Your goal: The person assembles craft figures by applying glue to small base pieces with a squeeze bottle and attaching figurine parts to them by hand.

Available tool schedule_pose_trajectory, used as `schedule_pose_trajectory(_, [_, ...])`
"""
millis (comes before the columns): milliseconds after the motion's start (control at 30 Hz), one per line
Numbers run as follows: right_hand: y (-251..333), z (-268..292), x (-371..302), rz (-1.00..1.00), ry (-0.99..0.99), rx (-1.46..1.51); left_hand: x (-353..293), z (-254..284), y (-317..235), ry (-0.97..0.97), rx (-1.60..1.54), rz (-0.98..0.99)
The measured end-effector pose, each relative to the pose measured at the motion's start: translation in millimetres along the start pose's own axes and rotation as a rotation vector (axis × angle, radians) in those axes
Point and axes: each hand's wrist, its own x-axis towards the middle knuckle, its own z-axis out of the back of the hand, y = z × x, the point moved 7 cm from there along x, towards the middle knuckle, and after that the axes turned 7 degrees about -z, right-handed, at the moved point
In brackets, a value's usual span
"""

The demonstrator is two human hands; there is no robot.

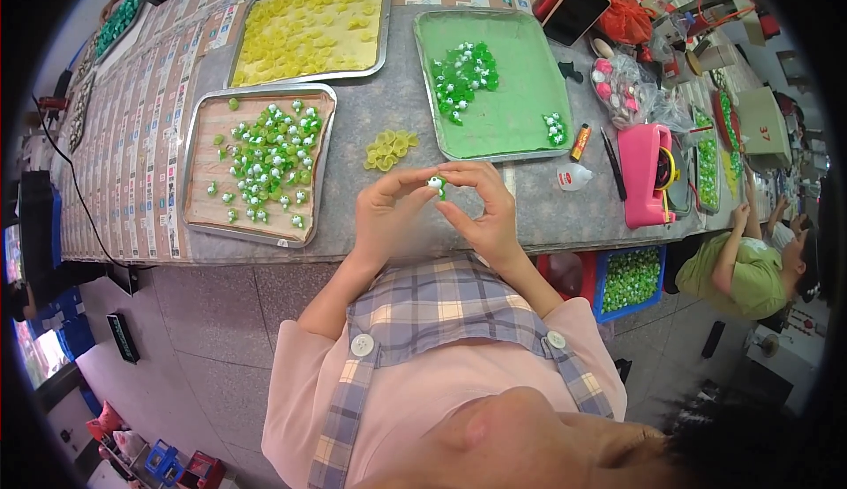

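Observation:
Between the fingertips of both hands, at the table's near edge, is a small green-and-white toy figure (437, 185). My left hand (385, 217) pinches it from the left. My right hand (487, 214) curls its thumb and forefinger round it from the right. Just beyond my left hand lies a small pile of yellow translucent pieces (389, 149). A metal tray (198, 149) at left bears many similar green-and-white figures. Ahead to the right, a green-lined tray (520, 92) holds two clusters of green-and-white figures.
A tray of yellow pieces (309, 30) stands at the far left. Right of the green-lined tray lie a glue tube (580, 142), a small clear bottle (573, 176), a black pen-like tool (612, 163) and a pink device (641, 176). A blue bin (603, 290) of green pieces sits below the table.

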Motion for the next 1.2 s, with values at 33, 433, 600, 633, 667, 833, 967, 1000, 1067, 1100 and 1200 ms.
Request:
schedule_pose_trajectory(33, [0.8,0.2,-0.1,0.014,0.000,-0.010,-0.4,1.3,-0.3,-0.003,0.057,-0.019])
schedule_pose_trajectory(433, [8.6,-0.1,1.7,0.048,-0.048,-0.125,1.0,5.0,3.5,-0.031,0.017,0.063])
schedule_pose_trajectory(600, [8.3,-1.6,2.2,0.050,-0.047,-0.114,0.4,7.6,4.4,-0.032,0.037,0.061])
schedule_pose_trajectory(633, [7.7,-1.9,2.3,0.042,-0.047,-0.102,0.0,8.3,5.8,-0.033,0.035,0.073])
schedule_pose_trajectory(667, [7.5,-1.9,2.3,0.042,-0.047,-0.102,-0.3,8.3,6.7,-0.032,0.033,0.085])
schedule_pose_trajectory(833, [4.7,-4.3,1.9,0.035,-0.032,-0.099,0.9,9.1,5.2,-0.020,0.054,0.082])
schedule_pose_trajectory(967, [4.5,-5.8,1.6,0.016,-0.022,-0.074,1.3,10.4,6.3,-0.007,0.068,0.064])
schedule_pose_trajectory(1000, [3.6,-6.1,1.5,-0.002,-0.013,-0.076,1.6,9.9,4.9,-0.009,0.069,0.063])
schedule_pose_trajectory(1067, [2.9,-6.7,1.0,-0.019,-0.005,-0.076,1.9,8.4,3.3,-0.016,0.041,0.087])
schedule_pose_trajectory(1100, [1.4,-6.9,0.7,-0.042,-0.003,-0.067,1.8,8.3,3.4,-0.017,0.042,0.086])
schedule_pose_trajectory(1200, [1.2,-7.5,1.0,-0.047,-0.003,-0.065,1.1,8.9,6.4,-0.019,-0.012,0.119])
